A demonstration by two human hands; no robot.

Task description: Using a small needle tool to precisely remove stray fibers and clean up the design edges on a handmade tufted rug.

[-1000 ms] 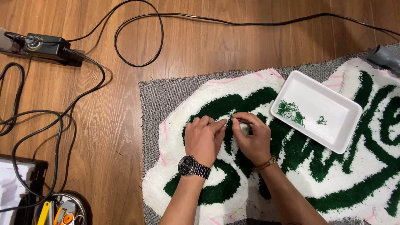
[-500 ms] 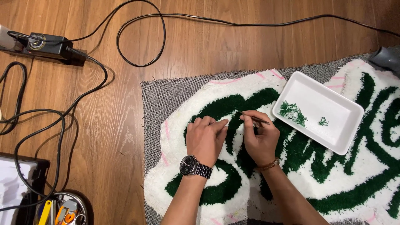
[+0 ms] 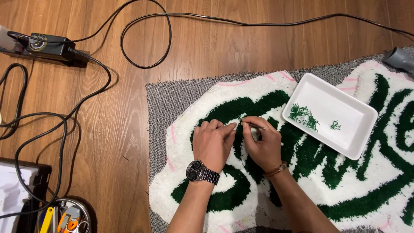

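Both hands lay close together on the rug (image 3: pixel 302 172) — a white tufted piece with dark green lettering, on grey backing cloth spread over the wood floor (image 3: pixel 108 142). The left hand (image 3: pixel 212 142), a watch (image 3: pixel 200 172) on its wrist, pressed flat on the pile, fingertips bunched at the edge of a green letter. Just beside it the right hand (image 3: pixel 262 144) was pinched on a thin tool (image 3: pixel 254 125), its point at the same spot. A white tray (image 3: pixel 345 133) rested on the rug to the right, well clear of the hands, with green yarn scraps (image 3: pixel 303 116) in it. Black cables (image 3: pixel 142 39) looped across the floor — a black box (image 3: pixel 49 44) far left.
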